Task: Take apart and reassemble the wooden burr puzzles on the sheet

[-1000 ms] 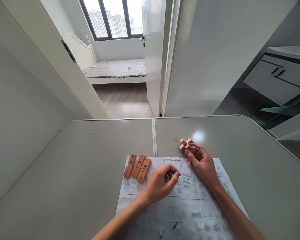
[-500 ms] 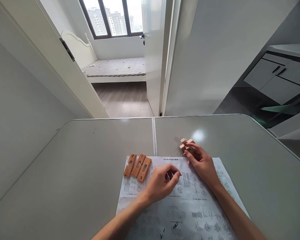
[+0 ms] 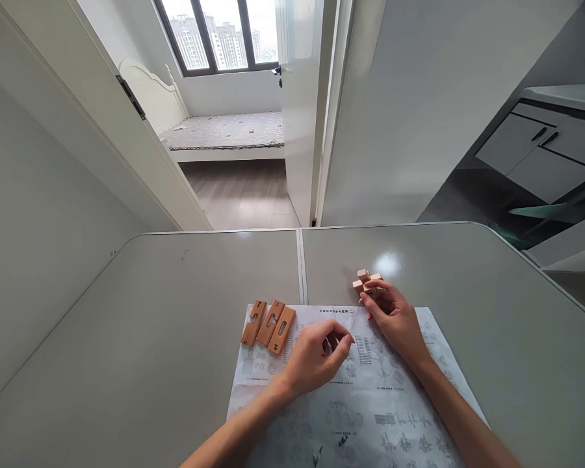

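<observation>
My right hand [image 3: 394,318] has its fingers closed on a small light-wood block puzzle [image 3: 363,275], just beyond the top edge of a printed sheet [image 3: 341,403]. Several of the puzzle's block ends stick out past the fingertips. Over the sheet, my left hand [image 3: 319,351] is curled, thumb and fingers close together; whether anything is between them is too small to tell. To its left lie three flat reddish-wood pieces with cut-outs and numbers: a notched one [image 3: 254,323], a middle one [image 3: 270,323] and a slotted one [image 3: 281,331], partly on the sheet.
The grey table [image 3: 151,338] has a pale seam [image 3: 301,266] running away from me. Beyond its far edge stand an open white door [image 3: 305,117] and a bed [image 3: 229,133]. White cabinets [image 3: 541,153] are at the right.
The block puzzle has shifted and turned slightly to the right in my right hand. My left hand and the flat pieces have stayed in place.
</observation>
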`<state>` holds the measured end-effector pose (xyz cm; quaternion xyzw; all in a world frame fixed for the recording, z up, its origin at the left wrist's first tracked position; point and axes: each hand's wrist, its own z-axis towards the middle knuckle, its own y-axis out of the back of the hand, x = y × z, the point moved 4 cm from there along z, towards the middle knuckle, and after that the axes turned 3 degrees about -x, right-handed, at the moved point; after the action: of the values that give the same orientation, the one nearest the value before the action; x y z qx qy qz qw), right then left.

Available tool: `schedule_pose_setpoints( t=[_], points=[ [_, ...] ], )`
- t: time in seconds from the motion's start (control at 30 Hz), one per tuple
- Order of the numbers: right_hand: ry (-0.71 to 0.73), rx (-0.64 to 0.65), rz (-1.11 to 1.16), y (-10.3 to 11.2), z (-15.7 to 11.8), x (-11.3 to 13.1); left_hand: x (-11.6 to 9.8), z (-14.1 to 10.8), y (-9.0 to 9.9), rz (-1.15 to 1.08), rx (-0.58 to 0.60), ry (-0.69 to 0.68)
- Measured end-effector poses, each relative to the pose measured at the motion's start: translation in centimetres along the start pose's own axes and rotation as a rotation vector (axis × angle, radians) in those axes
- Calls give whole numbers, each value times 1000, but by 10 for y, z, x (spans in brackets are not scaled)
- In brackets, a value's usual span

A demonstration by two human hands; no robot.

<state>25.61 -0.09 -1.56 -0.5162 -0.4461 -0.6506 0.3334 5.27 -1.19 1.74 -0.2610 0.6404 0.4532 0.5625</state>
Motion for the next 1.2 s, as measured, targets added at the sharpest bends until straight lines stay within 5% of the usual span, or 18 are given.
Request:
schedule_pose_setpoints(
  t=[0.6,0.9,1.2],
  points=[
    [-61,58,322,3,-3,2,-1,-1,0,11,-6,-9],
    [-300,347,803,-14,-19,4,3,-3,4,-119,-114,87],
    [-319,637,835,-25,-36,11,8,-6,5,-243,-107,76]
  ],
)
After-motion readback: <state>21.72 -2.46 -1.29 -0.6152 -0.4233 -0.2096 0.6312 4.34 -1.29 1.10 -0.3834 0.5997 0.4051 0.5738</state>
